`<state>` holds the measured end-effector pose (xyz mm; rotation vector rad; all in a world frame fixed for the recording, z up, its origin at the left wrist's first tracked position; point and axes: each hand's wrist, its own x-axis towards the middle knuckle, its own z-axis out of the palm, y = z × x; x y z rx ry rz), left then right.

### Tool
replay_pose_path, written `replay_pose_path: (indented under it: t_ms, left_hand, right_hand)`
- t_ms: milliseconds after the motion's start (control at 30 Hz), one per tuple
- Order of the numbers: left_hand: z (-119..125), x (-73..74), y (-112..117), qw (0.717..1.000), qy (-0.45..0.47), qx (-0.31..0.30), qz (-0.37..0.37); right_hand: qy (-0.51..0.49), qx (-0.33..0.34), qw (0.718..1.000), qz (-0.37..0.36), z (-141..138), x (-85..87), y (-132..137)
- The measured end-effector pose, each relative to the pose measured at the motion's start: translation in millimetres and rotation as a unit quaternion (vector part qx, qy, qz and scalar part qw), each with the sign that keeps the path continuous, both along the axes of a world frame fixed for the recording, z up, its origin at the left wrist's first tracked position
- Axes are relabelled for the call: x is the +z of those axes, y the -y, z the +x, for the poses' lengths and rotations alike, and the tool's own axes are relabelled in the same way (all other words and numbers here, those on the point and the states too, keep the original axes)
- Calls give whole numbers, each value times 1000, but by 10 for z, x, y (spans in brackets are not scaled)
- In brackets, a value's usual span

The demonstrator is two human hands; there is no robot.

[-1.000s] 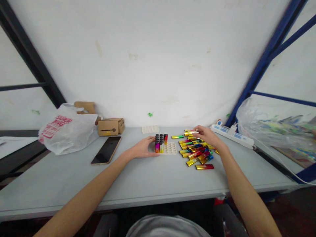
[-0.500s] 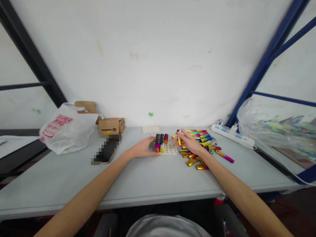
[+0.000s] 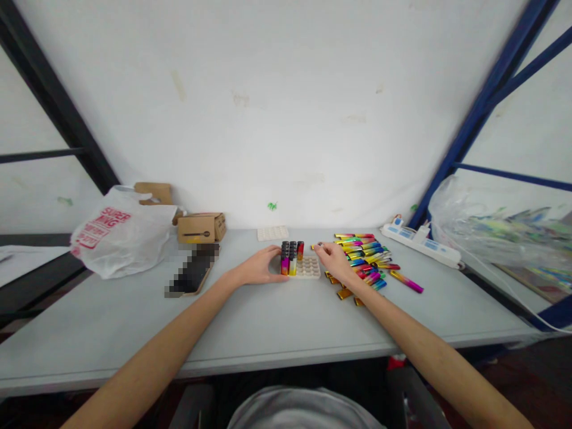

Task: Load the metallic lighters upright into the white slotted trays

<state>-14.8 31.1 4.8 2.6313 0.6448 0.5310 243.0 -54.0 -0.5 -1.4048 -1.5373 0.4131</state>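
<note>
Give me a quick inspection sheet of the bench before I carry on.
Surface: grey table, matte.
Job's things: white tray with upright lighters in its left sockets; loose lighter pile right of it.
Clutter: plastic bag, cardboard box, phone, spare tray.
Hands: left hand against tray's left side; right hand over its right edge, grip unclear.
Cables: power strip, white cable trailing right.
Surroundings: white wall, blue rack, clear bag.
</note>
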Motion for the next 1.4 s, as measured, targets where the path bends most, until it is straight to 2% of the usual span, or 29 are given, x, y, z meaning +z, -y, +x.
replay_pose_path:
  t_ms: [300, 433, 533, 633, 767, 933, 1200, 1400]
  left_hand:
    - [1, -7, -8, 1000, 1, -2, 0]
    - [5, -7, -8, 1000, 1, 0, 4]
    - [9, -7, -6, 1000, -1, 0, 0]
    - [7, -10, -9, 1000, -2, -1, 0]
    - [-1, -14, -17, 1000, -4, -3, 3]
    - [-2, -9, -8, 1000, -3, 2, -2]
    - [-9, -26, -21, 1000, -5, 3, 2]
    - [-12, -34, -28, 1000, 0, 0, -2]
  right_hand:
    - [39, 1, 999, 21, -4, 29, 12]
    - [63, 30, 997, 18, -30, 87, 75]
    - [124, 53, 989, 58, -34, 128, 104]
    - [198, 39, 974, 103, -15, 137, 102]
    - [198, 25, 978, 61, 9, 127, 91]
    - [175, 55, 983, 22, -14, 129, 78]
    - [303, 65, 951, -14, -78, 115, 18]
    - [409, 6, 912, -8, -180, 162, -9]
